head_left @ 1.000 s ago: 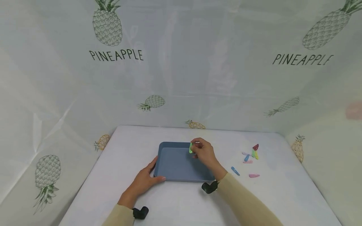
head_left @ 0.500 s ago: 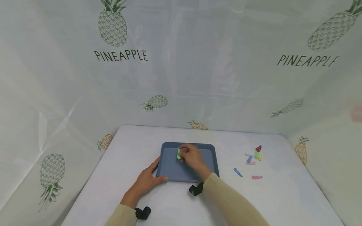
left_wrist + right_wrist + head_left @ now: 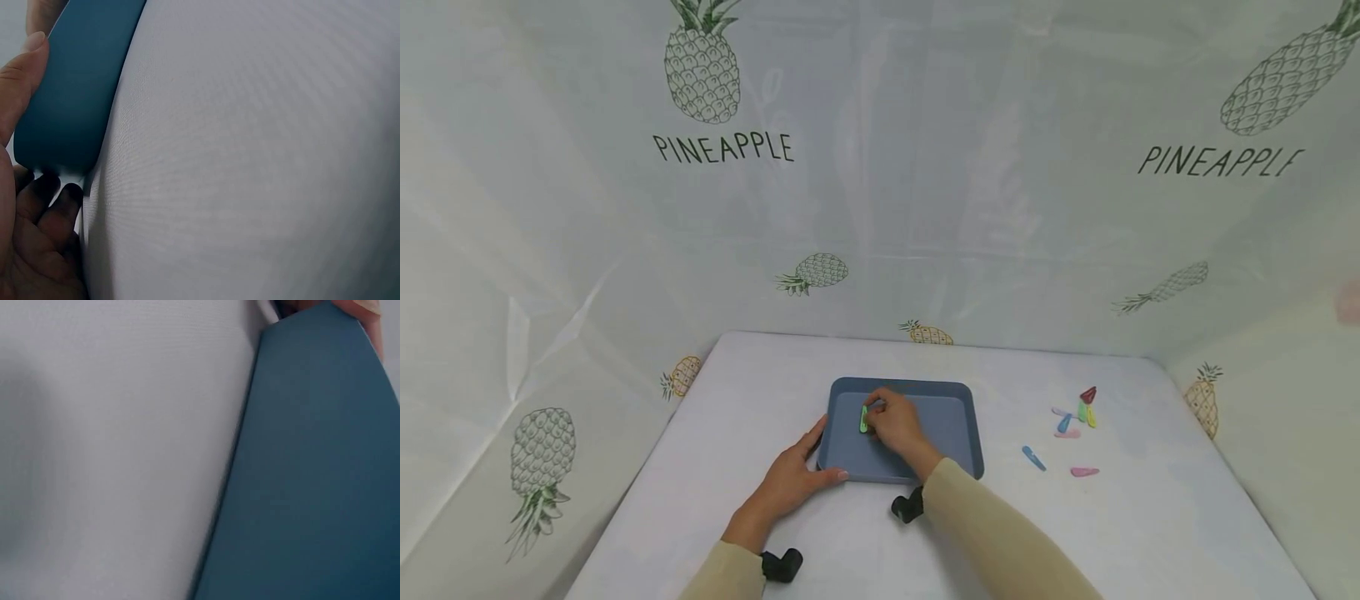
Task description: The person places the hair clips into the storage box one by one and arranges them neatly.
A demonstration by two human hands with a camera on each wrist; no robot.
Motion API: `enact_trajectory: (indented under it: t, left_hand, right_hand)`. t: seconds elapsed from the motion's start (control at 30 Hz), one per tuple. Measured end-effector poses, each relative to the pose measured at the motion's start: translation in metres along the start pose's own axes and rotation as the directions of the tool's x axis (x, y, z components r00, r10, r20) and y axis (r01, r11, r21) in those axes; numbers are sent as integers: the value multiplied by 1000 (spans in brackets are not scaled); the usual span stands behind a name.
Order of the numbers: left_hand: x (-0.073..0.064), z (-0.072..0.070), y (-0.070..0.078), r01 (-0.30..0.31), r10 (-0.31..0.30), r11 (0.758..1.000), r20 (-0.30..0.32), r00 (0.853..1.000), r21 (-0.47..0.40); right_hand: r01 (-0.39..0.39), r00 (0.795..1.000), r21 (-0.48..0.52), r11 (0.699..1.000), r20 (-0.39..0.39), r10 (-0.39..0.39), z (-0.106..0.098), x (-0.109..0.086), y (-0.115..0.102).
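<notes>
The blue-grey tray (image 3: pixel 936 429) lies on the white table. At its near left corner my left hand (image 3: pixel 790 479) holds it, thumb along the front wall and fingers along the left side. In the left wrist view the thumb touches the tray wall (image 3: pixel 81 94), with the other fingers curled at the corner. Over the tray's left half, my right hand (image 3: pixel 895 425) pinches a small bright green snap hair clip (image 3: pixel 863 419) between thumb and fingertips, low over the tray floor. The right wrist view shows only the tray's outer wall (image 3: pixel 312 456) and a bit of the left hand; the clip is hidden there.
To the right of the tray lies a loose cluster of clips: a dark red clip (image 3: pixel 1088 395), a yellow clip (image 3: pixel 1091 416), a blue clip (image 3: pixel 1064 423) and others. Nearer are another blue clip (image 3: pixel 1033 458) and a pink clip (image 3: pixel 1084 472). A pineapple-print curtain (image 3: pixel 925 208) hangs behind.
My right hand has carried the green hair clip from the tray's far edge leftward and down towards the tray floor. The left hand stays at the corner; the head view has shifted slightly.
</notes>
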State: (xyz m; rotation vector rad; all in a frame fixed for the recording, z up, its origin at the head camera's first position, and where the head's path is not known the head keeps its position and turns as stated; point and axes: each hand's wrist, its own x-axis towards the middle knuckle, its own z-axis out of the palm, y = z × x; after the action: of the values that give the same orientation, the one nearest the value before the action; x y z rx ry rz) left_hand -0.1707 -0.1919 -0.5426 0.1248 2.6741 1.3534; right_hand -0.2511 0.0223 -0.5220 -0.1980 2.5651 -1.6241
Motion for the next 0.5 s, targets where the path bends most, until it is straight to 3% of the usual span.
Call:
enact_trajectory:
  t: [0.13,0.3,0.5]
  left_hand:
    - [0,1,-2,-8,8,1000,0,1000,5]
    - [2,1,-6,-19,19,1000,4,1000,14]
    - [2,1,-6,-15,15,1000,1,1000,13]
  right_hand:
    - [44,999,-108,993,-17,-46,6,0,0]
    - [67,995,-294,953,-44,-84,14,-2,0]
    - [63,995,-389,919,-48,-89,20,0,2]
